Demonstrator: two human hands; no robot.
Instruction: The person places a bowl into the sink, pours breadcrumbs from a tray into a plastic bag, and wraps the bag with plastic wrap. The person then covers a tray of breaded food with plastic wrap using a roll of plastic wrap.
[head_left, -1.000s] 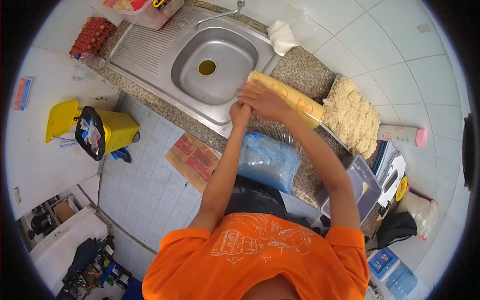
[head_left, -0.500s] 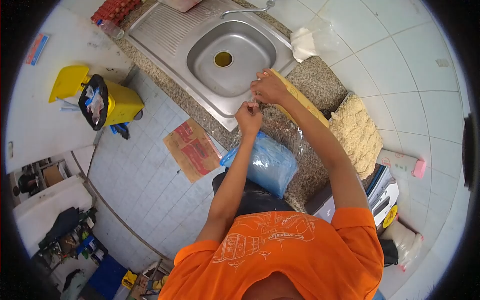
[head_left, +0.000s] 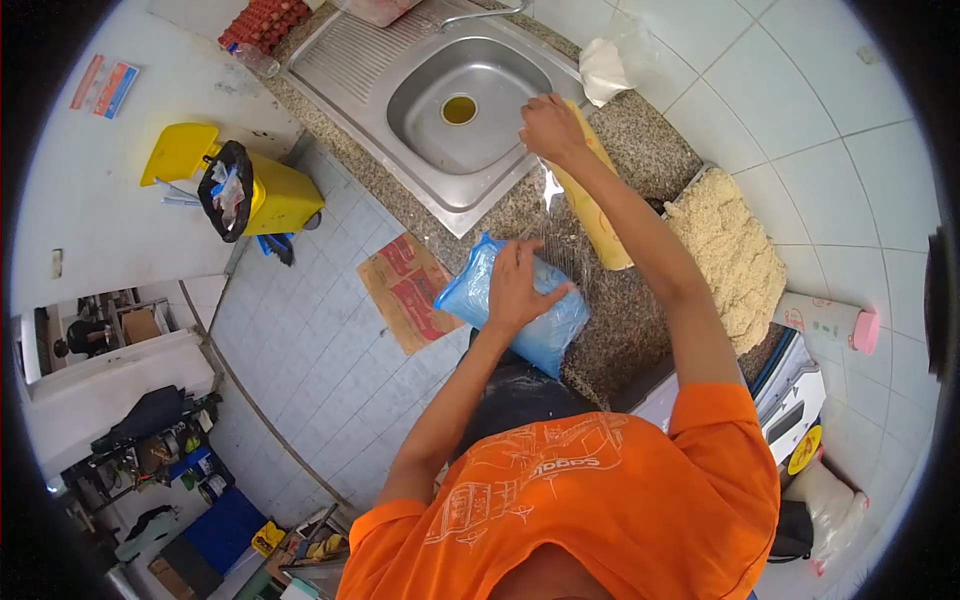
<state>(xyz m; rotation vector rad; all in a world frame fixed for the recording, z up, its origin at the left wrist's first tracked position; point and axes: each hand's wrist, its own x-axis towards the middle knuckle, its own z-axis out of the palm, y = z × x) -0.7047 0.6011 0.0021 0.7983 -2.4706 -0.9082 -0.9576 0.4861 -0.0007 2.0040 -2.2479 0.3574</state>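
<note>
A blue plastic bag package (head_left: 552,335) lies at the counter's front edge. My left hand (head_left: 518,290) rests on it with the fingers spread. Beyond it, a yellow roll of clear film (head_left: 598,215) lies slantwise on the granite counter (head_left: 640,140). My right hand (head_left: 552,127) is closed at the far end of the roll, by the sink's corner; clear film stretches below it, and what the fingers pinch is too small to make out.
A steel sink (head_left: 430,150) lies beyond my hands. On the right are a tray of crumbly pale dough (head_left: 725,260) and a pink-capped bottle (head_left: 825,320). A yellow bin (head_left: 285,200) and flattened cardboard (head_left: 405,295) are on the floor at left.
My left hand has moved away from my right hand, down onto the blue package, and its fingers have spread. My right hand has stayed near the roll's far end, now closed.
</note>
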